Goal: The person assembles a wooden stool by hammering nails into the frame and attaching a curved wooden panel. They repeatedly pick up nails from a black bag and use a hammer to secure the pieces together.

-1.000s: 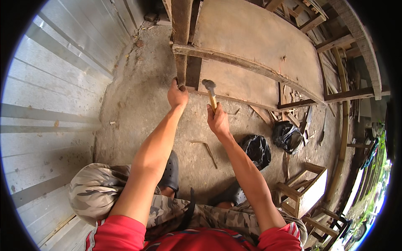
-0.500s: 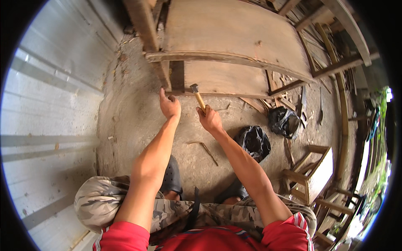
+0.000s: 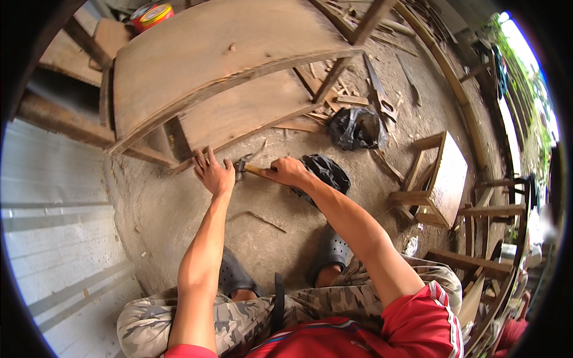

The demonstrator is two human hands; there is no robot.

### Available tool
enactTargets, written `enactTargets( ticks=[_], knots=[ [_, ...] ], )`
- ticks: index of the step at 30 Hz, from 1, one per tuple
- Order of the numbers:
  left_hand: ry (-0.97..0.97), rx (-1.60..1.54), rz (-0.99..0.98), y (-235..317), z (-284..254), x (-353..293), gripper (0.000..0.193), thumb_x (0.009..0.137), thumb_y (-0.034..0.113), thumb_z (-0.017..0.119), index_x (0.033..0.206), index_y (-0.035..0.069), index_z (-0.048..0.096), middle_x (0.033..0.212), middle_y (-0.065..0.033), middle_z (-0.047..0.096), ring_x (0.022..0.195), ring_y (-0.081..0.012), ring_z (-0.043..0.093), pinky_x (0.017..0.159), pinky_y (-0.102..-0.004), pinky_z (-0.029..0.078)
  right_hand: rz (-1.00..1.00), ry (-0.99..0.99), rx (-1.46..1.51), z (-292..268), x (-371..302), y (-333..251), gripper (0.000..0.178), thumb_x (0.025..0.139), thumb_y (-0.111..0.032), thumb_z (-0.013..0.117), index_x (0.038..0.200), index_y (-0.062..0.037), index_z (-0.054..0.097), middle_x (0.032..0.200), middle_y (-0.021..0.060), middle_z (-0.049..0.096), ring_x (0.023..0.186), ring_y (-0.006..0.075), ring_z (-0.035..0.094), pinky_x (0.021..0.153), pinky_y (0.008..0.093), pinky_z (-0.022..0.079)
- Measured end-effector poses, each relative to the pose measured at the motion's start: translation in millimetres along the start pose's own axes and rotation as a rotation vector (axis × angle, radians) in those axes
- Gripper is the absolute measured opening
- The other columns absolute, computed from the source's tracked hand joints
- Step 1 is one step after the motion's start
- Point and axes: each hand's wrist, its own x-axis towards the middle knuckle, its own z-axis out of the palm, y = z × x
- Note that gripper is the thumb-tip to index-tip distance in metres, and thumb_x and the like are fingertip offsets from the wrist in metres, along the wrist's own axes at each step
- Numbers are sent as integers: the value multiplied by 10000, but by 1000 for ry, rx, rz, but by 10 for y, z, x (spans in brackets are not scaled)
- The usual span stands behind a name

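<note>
My right hand (image 3: 287, 172) is wrapped round the wooden handle of a claw hammer (image 3: 253, 169), whose metal head points left. Just left of that head is my left hand (image 3: 216, 173), fingers apart and stretched toward the lower rail of a wooden shelf-like frame (image 3: 239, 73). Its fingertips reach the rail near the lower left corner; whether they press on it I cannot tell. Broad plywood panels (image 3: 250, 107) fill the frame at two levels. No nail can be made out by either hand.
Black plastic bags (image 3: 358, 128) stand on the floor to the right, one partly behind my right wrist. Beyond lie a handsaw (image 3: 377, 89), a long blade (image 3: 409, 80) and wood scraps. A small wooden stool (image 3: 449, 182) lies tipped at right. Corrugated metal sheeting (image 3: 54, 221) borders the left.
The view has swung to the right. The hammer has turned from upright to nearly level, its head closer to my left hand. My left hand's fingers have spread, near the frame's lower corner.
</note>
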Motion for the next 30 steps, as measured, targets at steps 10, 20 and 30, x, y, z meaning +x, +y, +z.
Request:
enactTargets(
  ticks=[10, 20, 30],
  knots=[
    [-344, 228, -180, 520, -171, 126, 998, 877, 445, 637, 1575, 42, 48, 1596, -338, 11, 1499, -466, -28, 1210, -563, 22, 64, 648, -868, -738, 8, 1177, 361, 852, -245, 632, 1180, -96, 623, 1233, 127, 574, 1224, 293, 466, 998, 464, 333],
    [-310, 306, -185, 651, -122, 117, 1055, 847, 428, 690, 1558, -5, 42, 1563, -389, 33, 1485, -501, -6, 1198, -589, 64, 836, 145, -631, -1052, -509, 1891, 265, 952, -231, 526, 1090, -126, 726, 1099, 106, 706, 1052, 269, 629, 871, 496, 392],
    [-354, 346, -155, 826, -22, 160, 1058, 838, 504, 696, 1572, 57, 79, 1576, -353, 80, 1495, -473, 6, 1185, -613, 66, 805, 412, 24, -1705, -367, 2260, 459, 907, -382, 458, 1069, -39, 718, 1140, 252, 676, 1116, 338, 655, 927, 446, 522]
  ],
)
